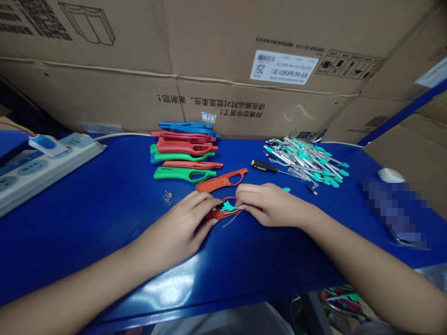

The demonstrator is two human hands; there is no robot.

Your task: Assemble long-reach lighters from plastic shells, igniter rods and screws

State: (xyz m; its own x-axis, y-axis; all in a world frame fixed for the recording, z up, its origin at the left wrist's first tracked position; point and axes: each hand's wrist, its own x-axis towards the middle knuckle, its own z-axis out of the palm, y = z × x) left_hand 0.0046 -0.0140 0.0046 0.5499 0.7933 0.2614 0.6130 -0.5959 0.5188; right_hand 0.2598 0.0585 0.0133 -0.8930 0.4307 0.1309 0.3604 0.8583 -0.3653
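Observation:
My left hand (192, 221) is closed around the handle end of a red lighter shell half (217, 214), thumb below and fingers on top. At the shell's other end, my right hand (260, 203) pinches near its loop; the fingers hide what exactly is between them. A turquoise trigger piece (228, 206) with thin white wire sits in the open shell between both hands. A thin strand (230, 220) sticks out below it. Just beyond the hands lies another orange-red shell half (218, 182). A screwdriver (264, 166) with a black and yellow handle rests behind my right hand.
Stacked lighter shells (185, 173) in green, red and blue lie at the back. Metal tubes with turquoise parts (307, 160) are heaped at right. Small screws (168, 197) lie left of the hands. A power strip (38, 163) is at far left; a cardboard wall (216, 56) stands behind.

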